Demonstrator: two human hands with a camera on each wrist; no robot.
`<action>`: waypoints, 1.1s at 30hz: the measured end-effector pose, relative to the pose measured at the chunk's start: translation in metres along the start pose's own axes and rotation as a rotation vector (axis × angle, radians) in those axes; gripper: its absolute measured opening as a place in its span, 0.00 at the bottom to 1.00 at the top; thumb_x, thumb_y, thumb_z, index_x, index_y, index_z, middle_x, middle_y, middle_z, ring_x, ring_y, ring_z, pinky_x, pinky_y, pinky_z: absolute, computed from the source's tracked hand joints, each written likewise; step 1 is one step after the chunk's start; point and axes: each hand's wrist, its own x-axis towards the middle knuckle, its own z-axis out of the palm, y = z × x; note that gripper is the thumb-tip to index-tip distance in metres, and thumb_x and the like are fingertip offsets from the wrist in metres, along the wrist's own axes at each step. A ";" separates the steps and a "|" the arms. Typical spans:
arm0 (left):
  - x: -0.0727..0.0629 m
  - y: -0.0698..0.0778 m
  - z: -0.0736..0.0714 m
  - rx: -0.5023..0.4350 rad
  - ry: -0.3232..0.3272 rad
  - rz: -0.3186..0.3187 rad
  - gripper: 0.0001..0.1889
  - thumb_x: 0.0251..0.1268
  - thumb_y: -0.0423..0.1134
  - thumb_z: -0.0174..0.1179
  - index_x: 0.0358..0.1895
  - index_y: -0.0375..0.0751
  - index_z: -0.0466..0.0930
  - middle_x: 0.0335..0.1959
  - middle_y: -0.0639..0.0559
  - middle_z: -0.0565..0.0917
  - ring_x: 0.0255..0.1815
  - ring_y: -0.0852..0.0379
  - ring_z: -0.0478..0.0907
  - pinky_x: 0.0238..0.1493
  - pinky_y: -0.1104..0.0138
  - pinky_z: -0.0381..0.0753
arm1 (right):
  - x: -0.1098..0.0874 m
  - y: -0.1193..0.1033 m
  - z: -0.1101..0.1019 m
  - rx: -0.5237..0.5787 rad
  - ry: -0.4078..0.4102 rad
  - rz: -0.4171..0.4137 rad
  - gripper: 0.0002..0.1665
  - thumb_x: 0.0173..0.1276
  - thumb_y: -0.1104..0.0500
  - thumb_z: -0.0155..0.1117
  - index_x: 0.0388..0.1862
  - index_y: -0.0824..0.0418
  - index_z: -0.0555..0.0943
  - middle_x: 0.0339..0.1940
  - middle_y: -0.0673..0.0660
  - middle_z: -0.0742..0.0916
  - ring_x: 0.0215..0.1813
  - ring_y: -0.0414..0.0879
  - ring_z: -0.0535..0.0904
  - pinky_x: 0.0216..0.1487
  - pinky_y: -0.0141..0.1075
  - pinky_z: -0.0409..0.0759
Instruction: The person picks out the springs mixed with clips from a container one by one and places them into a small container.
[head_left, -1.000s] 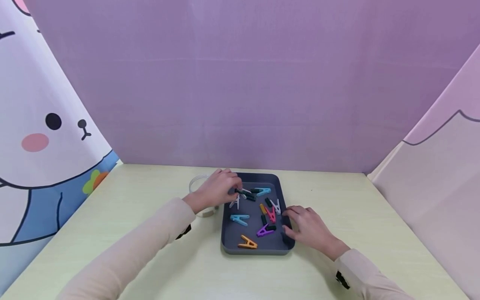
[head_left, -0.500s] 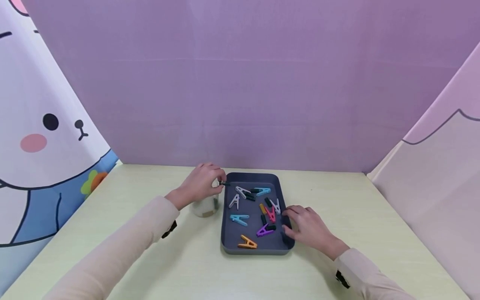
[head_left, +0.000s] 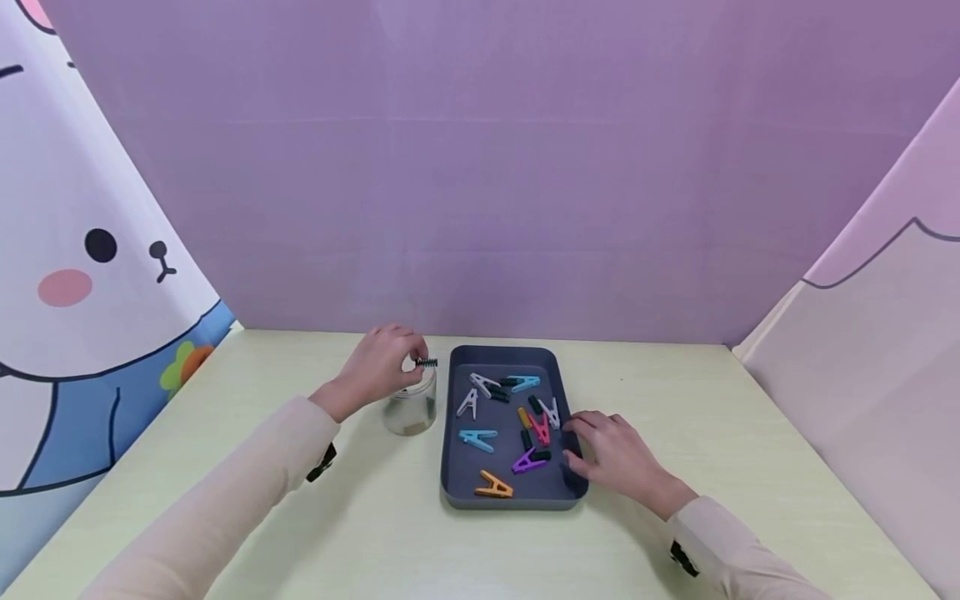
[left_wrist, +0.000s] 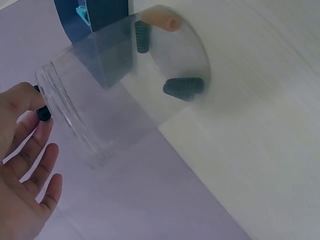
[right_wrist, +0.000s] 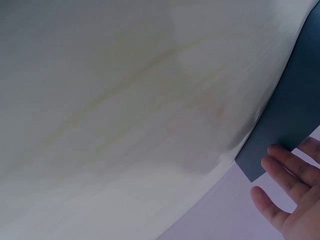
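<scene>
Between thumb and fingertips my left hand (head_left: 380, 368) pinches a small dark spiral coil (head_left: 427, 362), right at the mouth of a clear jar (head_left: 409, 414). Through the jar wall, the left wrist view shows an orange coil (left_wrist: 161, 20) and dark coils (left_wrist: 183, 87) lying at the bottom. My right hand (head_left: 621, 457) rests at the right side of a dark grey tray (head_left: 517, 504), fingers extended along its rim. In the tray lie several small clips, among them a blue clip (head_left: 477, 439), an orange clip (head_left: 494, 485) and a purple clip (head_left: 528, 461).
More coils, mostly dark with a yellow coil (head_left: 524, 417), lie among the clips in the tray. The jar stands left of the tray on a pale table (head_left: 360, 533). A purple backdrop (head_left: 480, 167) rises behind the table's far edge.
My left hand has carried the dark coil from over the tray leftward to the jar mouth, uncovering the white clips. My right hand stays at the tray's right side.
</scene>
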 end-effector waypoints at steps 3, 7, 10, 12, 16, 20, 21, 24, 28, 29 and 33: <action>-0.003 -0.003 0.000 0.011 0.004 -0.015 0.06 0.47 0.39 0.64 0.31 0.45 0.81 0.28 0.55 0.81 0.37 0.53 0.74 0.41 0.57 0.70 | 0.000 0.000 0.000 0.000 0.005 -0.006 0.21 0.52 0.47 0.67 0.42 0.58 0.81 0.45 0.55 0.84 0.49 0.48 0.79 0.46 0.46 0.76; -0.007 -0.006 0.002 0.029 0.000 -0.046 0.06 0.47 0.38 0.64 0.31 0.45 0.81 0.28 0.55 0.81 0.36 0.52 0.74 0.41 0.56 0.71 | 0.000 0.000 0.001 -0.001 0.000 -0.006 0.22 0.52 0.47 0.66 0.43 0.58 0.81 0.46 0.55 0.83 0.49 0.49 0.78 0.46 0.46 0.76; -0.008 -0.006 0.005 0.041 -0.015 -0.074 0.06 0.47 0.39 0.64 0.31 0.45 0.81 0.28 0.55 0.81 0.36 0.52 0.73 0.41 0.55 0.71 | 0.000 0.000 0.000 0.000 -0.007 0.000 0.22 0.53 0.46 0.66 0.43 0.58 0.81 0.46 0.56 0.83 0.50 0.49 0.78 0.47 0.46 0.76; -0.009 -0.006 0.006 0.045 -0.028 -0.091 0.06 0.47 0.39 0.64 0.31 0.45 0.81 0.28 0.55 0.80 0.36 0.52 0.73 0.40 0.55 0.70 | 0.000 0.000 0.000 -0.001 -0.010 0.003 0.22 0.53 0.46 0.66 0.43 0.58 0.81 0.46 0.56 0.83 0.50 0.49 0.78 0.47 0.46 0.76; -0.009 -0.005 0.008 0.045 -0.046 -0.123 0.06 0.47 0.39 0.64 0.31 0.45 0.81 0.28 0.54 0.81 0.36 0.51 0.73 0.39 0.55 0.70 | 0.000 0.000 0.000 -0.004 -0.011 0.004 0.22 0.53 0.46 0.66 0.43 0.58 0.81 0.46 0.56 0.83 0.50 0.49 0.78 0.47 0.46 0.76; -0.009 -0.005 0.008 0.045 -0.057 -0.153 0.07 0.46 0.39 0.65 0.31 0.45 0.82 0.28 0.54 0.81 0.37 0.50 0.74 0.40 0.54 0.70 | 0.000 0.000 0.000 -0.007 -0.008 0.002 0.23 0.53 0.46 0.66 0.43 0.58 0.81 0.46 0.56 0.83 0.50 0.49 0.78 0.47 0.46 0.76; -0.009 -0.004 0.009 0.045 -0.059 -0.159 0.07 0.46 0.39 0.65 0.31 0.45 0.82 0.28 0.54 0.81 0.38 0.50 0.74 0.39 0.54 0.70 | 0.000 0.000 0.000 -0.008 -0.007 0.002 0.23 0.53 0.46 0.66 0.43 0.58 0.81 0.46 0.56 0.83 0.50 0.49 0.79 0.47 0.46 0.76; -0.008 -0.003 0.009 0.043 -0.064 -0.169 0.07 0.46 0.39 0.65 0.31 0.45 0.82 0.28 0.53 0.82 0.37 0.50 0.74 0.39 0.54 0.70 | -0.001 -0.001 0.000 -0.010 -0.007 0.002 0.23 0.53 0.46 0.66 0.43 0.58 0.81 0.46 0.56 0.83 0.49 0.49 0.79 0.47 0.46 0.76; -0.008 -0.003 0.010 0.039 -0.070 -0.178 0.07 0.47 0.39 0.65 0.31 0.45 0.82 0.29 0.53 0.82 0.38 0.50 0.74 0.38 0.54 0.69 | -0.001 -0.001 0.000 -0.007 -0.013 0.008 0.22 0.53 0.46 0.66 0.43 0.58 0.81 0.46 0.55 0.83 0.50 0.48 0.78 0.47 0.46 0.76; -0.009 -0.003 0.010 0.038 -0.073 -0.181 0.07 0.47 0.39 0.65 0.31 0.45 0.82 0.29 0.53 0.82 0.37 0.50 0.74 0.38 0.54 0.69 | -0.001 -0.001 0.000 -0.007 -0.013 0.008 0.22 0.53 0.46 0.66 0.43 0.57 0.81 0.46 0.55 0.83 0.49 0.48 0.78 0.47 0.46 0.76; -0.009 -0.003 0.010 0.037 -0.075 -0.187 0.07 0.48 0.39 0.65 0.32 0.45 0.82 0.29 0.53 0.82 0.38 0.50 0.74 0.39 0.54 0.70 | -0.001 -0.001 0.000 -0.007 -0.001 0.004 0.22 0.52 0.46 0.67 0.43 0.57 0.81 0.46 0.55 0.84 0.49 0.48 0.79 0.47 0.46 0.77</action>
